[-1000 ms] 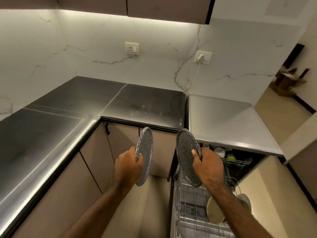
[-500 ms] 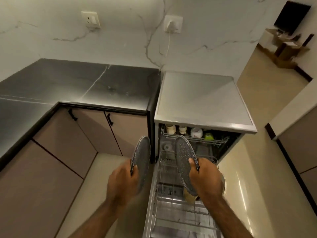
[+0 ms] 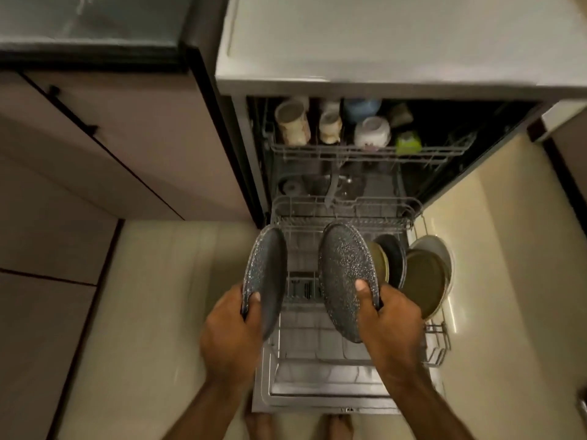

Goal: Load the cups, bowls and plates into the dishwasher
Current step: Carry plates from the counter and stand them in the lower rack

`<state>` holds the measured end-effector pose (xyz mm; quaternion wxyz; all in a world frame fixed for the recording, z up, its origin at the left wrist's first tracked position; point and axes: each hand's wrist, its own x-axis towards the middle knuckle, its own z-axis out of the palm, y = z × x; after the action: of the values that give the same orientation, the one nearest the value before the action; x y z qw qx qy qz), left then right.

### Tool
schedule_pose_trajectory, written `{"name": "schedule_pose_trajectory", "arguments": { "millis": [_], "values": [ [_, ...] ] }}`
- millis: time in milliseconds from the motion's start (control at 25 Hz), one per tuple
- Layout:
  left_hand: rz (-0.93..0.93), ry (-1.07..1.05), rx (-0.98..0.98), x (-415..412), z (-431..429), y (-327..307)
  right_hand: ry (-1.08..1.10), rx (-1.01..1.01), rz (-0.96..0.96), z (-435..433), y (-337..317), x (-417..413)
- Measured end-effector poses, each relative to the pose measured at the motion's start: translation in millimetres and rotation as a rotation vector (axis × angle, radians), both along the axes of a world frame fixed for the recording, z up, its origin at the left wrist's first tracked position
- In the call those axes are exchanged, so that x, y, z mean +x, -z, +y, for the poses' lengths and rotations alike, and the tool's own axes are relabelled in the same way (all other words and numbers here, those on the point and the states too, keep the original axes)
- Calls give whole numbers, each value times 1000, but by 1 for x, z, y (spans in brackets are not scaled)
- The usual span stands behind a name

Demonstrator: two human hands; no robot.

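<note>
The fingers of the left hand point(image 3: 232, 331) are hidden behind the left speckled plate point(image 3: 268, 281), those of the right hand point(image 3: 390, 325) behind the right speckled plate point(image 3: 344, 274), which also covers most of an olive plate point(image 3: 380, 263). The cups point(image 3: 292, 122) in the upper rack point(image 3: 365, 151) are blurred; the green thing point(image 3: 408, 142) beside them is unidentifiable.

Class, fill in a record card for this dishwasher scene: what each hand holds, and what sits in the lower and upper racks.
Left hand: grips the left speckled plate on edge, at the lower rack's left side
Right hand: grips the right speckled plate on edge, above the lower rack
Lower rack: pulled out; upright plates stand at its right side
Upper rack: mugs, a white bowl, a small green item
</note>
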<state>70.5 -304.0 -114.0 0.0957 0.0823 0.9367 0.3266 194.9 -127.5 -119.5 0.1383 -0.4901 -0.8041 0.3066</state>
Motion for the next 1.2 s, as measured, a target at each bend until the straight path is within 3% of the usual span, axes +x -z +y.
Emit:
{"name": "schedule_pose_trajectory", "arguments": {
  "millis": [160,400,840,1080,1200],
  "values": [
    [-12,-38,-2,-20,11,120,41,-30,-18,2,101,-7],
    [25,-122,102,-44,24,210,88,-24,10,5,170,-15],
    [109,-48,23,-53,40,272,131,-34,75,-8,215,-24],
    [-179,43,-148,-68,48,281,140,-35,100,-14,217,-30],
    [-363,12,-92,-67,46,288,135,-31,101,-14,216,-31]
  ]
}}
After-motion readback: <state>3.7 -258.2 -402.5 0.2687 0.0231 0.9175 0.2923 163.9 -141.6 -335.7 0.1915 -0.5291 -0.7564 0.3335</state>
